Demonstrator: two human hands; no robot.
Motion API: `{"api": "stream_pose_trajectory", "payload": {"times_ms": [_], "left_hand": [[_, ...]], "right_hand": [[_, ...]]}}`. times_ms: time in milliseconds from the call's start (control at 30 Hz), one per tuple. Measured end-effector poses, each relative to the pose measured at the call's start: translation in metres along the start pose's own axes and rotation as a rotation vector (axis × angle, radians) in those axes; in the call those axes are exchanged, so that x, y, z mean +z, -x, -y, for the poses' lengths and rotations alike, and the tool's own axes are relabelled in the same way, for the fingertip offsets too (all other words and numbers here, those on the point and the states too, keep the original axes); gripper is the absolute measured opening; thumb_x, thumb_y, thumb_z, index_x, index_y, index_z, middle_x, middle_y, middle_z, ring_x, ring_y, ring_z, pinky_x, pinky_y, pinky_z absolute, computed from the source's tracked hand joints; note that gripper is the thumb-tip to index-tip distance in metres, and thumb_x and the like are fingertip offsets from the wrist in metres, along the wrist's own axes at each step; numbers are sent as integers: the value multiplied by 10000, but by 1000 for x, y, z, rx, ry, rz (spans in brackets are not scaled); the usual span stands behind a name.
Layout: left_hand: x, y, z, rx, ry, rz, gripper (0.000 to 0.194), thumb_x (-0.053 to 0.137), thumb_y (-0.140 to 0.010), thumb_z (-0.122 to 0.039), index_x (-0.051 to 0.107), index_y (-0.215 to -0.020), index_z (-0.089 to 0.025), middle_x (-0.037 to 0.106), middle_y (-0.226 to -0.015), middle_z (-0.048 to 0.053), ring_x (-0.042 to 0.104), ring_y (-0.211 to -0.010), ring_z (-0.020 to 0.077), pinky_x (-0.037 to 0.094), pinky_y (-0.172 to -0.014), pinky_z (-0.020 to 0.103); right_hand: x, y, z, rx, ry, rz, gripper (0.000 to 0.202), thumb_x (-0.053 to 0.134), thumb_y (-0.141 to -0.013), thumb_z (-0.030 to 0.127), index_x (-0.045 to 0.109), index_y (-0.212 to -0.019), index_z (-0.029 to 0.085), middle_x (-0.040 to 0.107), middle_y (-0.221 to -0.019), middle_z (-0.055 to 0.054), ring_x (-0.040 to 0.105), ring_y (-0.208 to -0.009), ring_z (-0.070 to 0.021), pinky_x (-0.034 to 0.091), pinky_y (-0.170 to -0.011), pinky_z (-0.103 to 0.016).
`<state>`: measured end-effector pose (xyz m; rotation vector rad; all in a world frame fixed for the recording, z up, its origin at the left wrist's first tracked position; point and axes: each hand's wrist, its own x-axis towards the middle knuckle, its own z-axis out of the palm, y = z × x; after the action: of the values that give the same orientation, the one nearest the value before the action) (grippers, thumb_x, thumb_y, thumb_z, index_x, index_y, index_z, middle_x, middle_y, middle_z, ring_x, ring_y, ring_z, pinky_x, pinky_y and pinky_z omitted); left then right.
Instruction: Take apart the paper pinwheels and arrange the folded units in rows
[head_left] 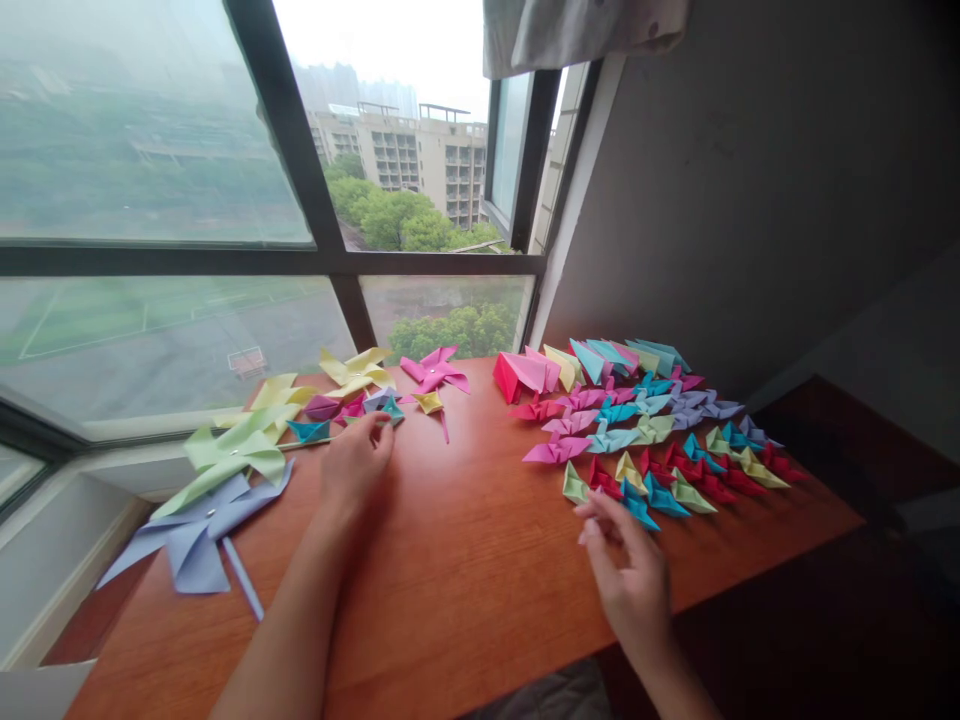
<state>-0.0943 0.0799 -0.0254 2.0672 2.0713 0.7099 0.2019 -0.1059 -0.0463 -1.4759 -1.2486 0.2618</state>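
Note:
On the left, my left hand (356,455) reaches over a cluster of small folded paper boats, its fingers closed at a teal paper boat (393,408). Around it lie a blue paper boat (309,431), a yellow paper boat (428,402) and magenta ones. My right hand (628,560) is at the front corner of the right-hand group, its thumb and fingers bent but apart, with nothing visible between them. Nearest to its fingertips are a pale green paper boat (574,484) and a blue paper boat (639,505).
Paper pinwheels, among them a lavender one (196,560), a green one (232,455) and a pink one (435,370), line the table's (450,600) left and back. Rows of paper cranes (615,437) and paper planes (529,372) stand at right. A window frame (442,263) borders the back.

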Motion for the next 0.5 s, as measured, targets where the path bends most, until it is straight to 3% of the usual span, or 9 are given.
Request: {"api": "stream_pose_trajectory", "payload": {"times_ms": [100, 200, 500], "left_hand": [[-7, -9, 19, -131, -45, -61, 286, 492, -884, -344, 678, -1068, -229, 741, -891, 60, 682, -852, 268, 413, -623, 296], [-9, -12, 29, -177, -65, -60, 282, 498, -879, -353, 681, -1055, -229, 744, -875, 50, 690, -845, 267, 418, -624, 295], [-3, -8, 24, -129, -154, 25, 272, 515, -861, -359, 691, -1028, -235, 751, -946, 75, 692, -891, 294, 447, -651, 317]], "right_hand": [[30, 19, 5, -14, -69, 219, 285, 518, -922, 207, 636, -1181, 230, 701, -965, -56, 668, -747, -144, 577, -655, -248], [46, 30, 2, 13, -110, 311, 299, 505, -918, 192, 631, -1186, 231, 699, -956, -49, 668, -729, -140, 566, -630, -231], [49, 34, -10, 147, -147, 305, 268, 514, -920, 241, 653, -1146, 200, 704, -935, -63, 671, -712, -147, 567, -619, -234]]}}
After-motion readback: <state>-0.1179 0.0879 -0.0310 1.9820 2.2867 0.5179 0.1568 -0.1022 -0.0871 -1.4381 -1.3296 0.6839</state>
